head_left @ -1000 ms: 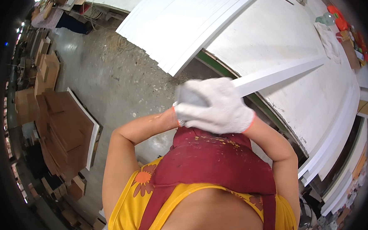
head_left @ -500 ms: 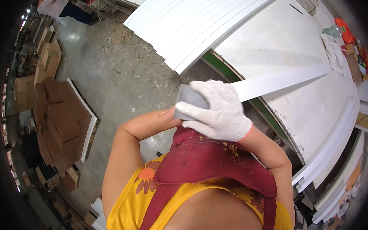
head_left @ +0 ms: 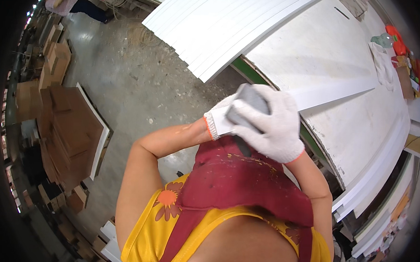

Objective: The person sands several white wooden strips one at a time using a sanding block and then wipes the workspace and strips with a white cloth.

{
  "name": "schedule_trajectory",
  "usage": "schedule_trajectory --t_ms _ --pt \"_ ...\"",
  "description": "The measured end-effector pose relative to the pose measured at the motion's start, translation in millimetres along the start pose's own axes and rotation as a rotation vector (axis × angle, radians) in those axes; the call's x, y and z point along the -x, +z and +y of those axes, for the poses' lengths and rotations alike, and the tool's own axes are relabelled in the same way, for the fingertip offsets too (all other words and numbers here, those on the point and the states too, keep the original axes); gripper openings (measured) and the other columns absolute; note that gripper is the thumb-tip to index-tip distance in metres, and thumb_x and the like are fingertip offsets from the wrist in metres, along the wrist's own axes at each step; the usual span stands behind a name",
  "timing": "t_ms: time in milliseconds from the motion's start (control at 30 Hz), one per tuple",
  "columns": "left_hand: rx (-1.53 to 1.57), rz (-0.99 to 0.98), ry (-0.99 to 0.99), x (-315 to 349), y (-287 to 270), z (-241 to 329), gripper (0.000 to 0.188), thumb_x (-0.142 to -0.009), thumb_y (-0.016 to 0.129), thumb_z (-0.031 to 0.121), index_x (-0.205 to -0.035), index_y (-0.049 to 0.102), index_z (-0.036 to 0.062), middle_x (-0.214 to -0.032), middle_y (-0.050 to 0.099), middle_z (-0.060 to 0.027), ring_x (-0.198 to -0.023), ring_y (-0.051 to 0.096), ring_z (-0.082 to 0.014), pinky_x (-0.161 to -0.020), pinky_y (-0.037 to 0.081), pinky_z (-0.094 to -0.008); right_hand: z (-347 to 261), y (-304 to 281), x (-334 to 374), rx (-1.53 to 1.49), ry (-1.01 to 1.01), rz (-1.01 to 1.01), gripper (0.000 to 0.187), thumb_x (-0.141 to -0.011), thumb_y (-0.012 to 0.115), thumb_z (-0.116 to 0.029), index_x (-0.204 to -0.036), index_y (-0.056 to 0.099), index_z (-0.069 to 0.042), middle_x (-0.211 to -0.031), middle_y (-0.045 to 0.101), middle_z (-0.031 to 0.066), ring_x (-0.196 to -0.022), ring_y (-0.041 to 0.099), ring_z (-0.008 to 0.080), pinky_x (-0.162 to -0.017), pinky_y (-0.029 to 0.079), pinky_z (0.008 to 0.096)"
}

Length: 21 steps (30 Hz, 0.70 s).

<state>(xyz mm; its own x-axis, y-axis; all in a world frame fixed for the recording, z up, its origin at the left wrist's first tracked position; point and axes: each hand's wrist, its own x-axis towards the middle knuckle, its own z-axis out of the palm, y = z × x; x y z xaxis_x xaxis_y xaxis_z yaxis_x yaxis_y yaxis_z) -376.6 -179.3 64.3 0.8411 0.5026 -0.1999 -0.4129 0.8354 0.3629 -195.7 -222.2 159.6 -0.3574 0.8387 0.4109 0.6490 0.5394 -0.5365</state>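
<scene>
My right hand [head_left: 279,127], in a white knit glove with an orange cuff edge, is closed around a grey sanding block [head_left: 252,104]. Its thumb and fingers press along the block's sides. Just left of it and partly behind the block is my left hand [head_left: 220,116], also gloved; its fingers are hidden, so its grip does not show. A long white strip [head_left: 338,92] runs from beneath my right hand across the white worktable [head_left: 362,134], reaching to the right. The strip's near end is covered by my hands.
Several white boards [head_left: 225,25] lie side by side at the table's far left. Brown panels [head_left: 79,129] are stacked on the floor at left. A white cloth [head_left: 382,64] and red bags [head_left: 397,41] lie far right. Another person [head_left: 76,5] stands far left.
My right hand and the grey block have moved right along the strip. The left glove and its cuff, hidden before, now show beside the block.
</scene>
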Motion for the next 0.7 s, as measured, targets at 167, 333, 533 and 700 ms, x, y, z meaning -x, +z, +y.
schedule_trajectory --t_ms 167,333,533,700 --pt "-0.198 -0.099 0.032 0 -8 -8 0.043 -0.11 0.045 0.03 -0.149 0.043 0.0124 -0.145 0.053 -0.0119 -0.133 0.056 -0.025 -0.112 0.051 -0.0437 -7 -3 -1 0.053 -0.019 -0.029 0.047 -0.076 0.085 -0.036 -0.121 0.075 -0.022 -0.131 0.06 0.0175 -0.106 0.061 0.0341 -0.092 0.046 0.0441" --pt "-0.701 -0.031 0.194 25 10 2 0.054 -0.107 0.053 0.031 -0.155 0.036 0.0126 -0.151 0.047 -0.0099 -0.14 0.049 -0.0228 -0.119 0.043 -0.0421 -22 12 -19 0.018 -0.077 -0.025 0.044 -0.077 0.084 -0.038 -0.117 0.077 -0.023 -0.131 0.059 0.0174 -0.105 0.06 0.0326 -0.092 0.046 0.0428" --pt "0.541 -0.345 -0.268 -25 -24 -9 0.044 -0.108 0.046 0.042 -0.138 0.05 0.0105 -0.116 0.065 -0.0134 -0.088 0.073 -0.0303 -0.057 0.065 -0.05 16 -5 9 0.192 0.074 0.029 0.05 -0.074 0.084 -0.035 -0.121 0.075 -0.021 -0.129 0.061 0.018 -0.106 0.061 0.0352 -0.09 0.047 0.0464" --pt "-0.186 -0.097 0.059 -1 -4 -6 0.046 -0.109 0.043 0.043 -0.143 0.046 0.0113 -0.124 0.063 -0.0136 -0.1 0.071 -0.0294 -0.071 0.065 -0.0481 -7 8 -13 0.065 -0.067 -0.003 0.045 -0.076 0.082 -0.034 -0.119 0.075 -0.021 -0.128 0.06 0.0185 -0.099 0.06 0.0332 -0.085 0.046 0.0457"
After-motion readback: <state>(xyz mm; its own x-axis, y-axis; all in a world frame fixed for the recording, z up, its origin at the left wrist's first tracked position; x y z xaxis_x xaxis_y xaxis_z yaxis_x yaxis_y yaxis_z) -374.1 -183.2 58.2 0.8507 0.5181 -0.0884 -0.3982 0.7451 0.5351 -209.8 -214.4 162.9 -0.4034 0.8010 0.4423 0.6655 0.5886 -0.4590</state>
